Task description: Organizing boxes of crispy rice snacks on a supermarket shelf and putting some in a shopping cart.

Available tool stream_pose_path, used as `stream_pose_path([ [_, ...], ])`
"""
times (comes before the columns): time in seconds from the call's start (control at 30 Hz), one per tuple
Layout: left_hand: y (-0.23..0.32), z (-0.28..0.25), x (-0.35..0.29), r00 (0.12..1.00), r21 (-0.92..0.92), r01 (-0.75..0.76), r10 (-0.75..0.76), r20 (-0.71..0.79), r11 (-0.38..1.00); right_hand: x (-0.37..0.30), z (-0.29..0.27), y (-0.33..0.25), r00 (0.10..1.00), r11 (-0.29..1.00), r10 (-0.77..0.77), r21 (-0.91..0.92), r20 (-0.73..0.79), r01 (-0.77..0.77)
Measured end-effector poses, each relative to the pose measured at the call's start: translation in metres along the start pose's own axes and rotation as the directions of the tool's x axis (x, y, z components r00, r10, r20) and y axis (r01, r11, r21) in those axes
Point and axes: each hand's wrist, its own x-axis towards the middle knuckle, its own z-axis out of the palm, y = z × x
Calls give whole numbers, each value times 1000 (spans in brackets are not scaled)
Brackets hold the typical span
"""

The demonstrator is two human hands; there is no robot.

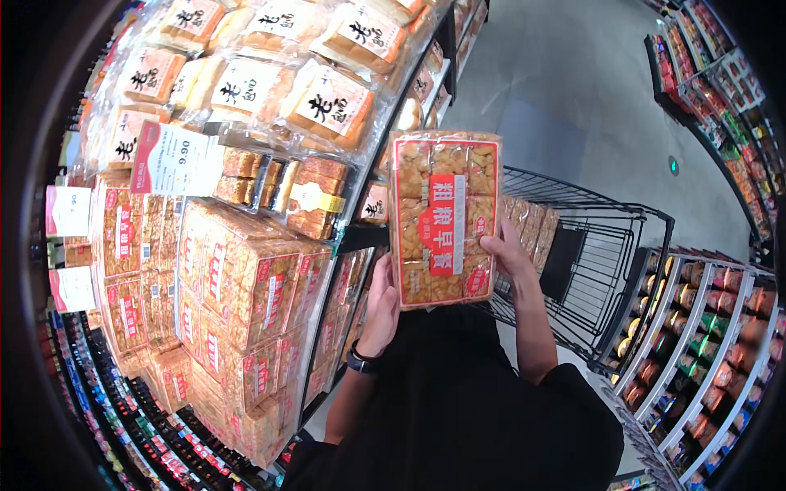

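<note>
A large flat pack of pastries (416, 221) in clear wrap, with a red border and a red label, is held upright in front of my body. My left hand (379, 311), with a dark band on its wrist, grips the pack's lower left edge; some of its fingers are hidden behind it. At the right edge, my right hand (509, 250) holds it with the thumb on the front and the other fingers mostly out of sight. Similar wrapped packs (534, 231) show just beyond my right hand, at the shopping cart's near side.
To the left, a display carries stacked pastry packs (237, 286) below bagged bread loaves (332, 102). Price cards (176, 159) stick out from it. A black wire shopping cart (630, 221) stands at the right. Beyond it are shelves of packaged goods (712, 360) and grey floor (548, 74).
</note>
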Motion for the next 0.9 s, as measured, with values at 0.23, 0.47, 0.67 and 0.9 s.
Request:
stream_pose_path([
  [0.23,52,-42,-29,989,-16,-121,119,-88,993,8,61,-5,969,938,94,-346,229,-10],
  [0.47,89,-73,-77,916,-134,-315,264,-302,939,5,169,12,911,942,172,-334,374,-41],
  [0.67,111,-110,-125,845,-64,-469,427,-321,881,21,248,10,880,916,199,-401,432,-11],
  [0.9,135,-164,-177,598,28,-738,673,-435,674,66,376,-12,704,785,239,-560,669,265],
])
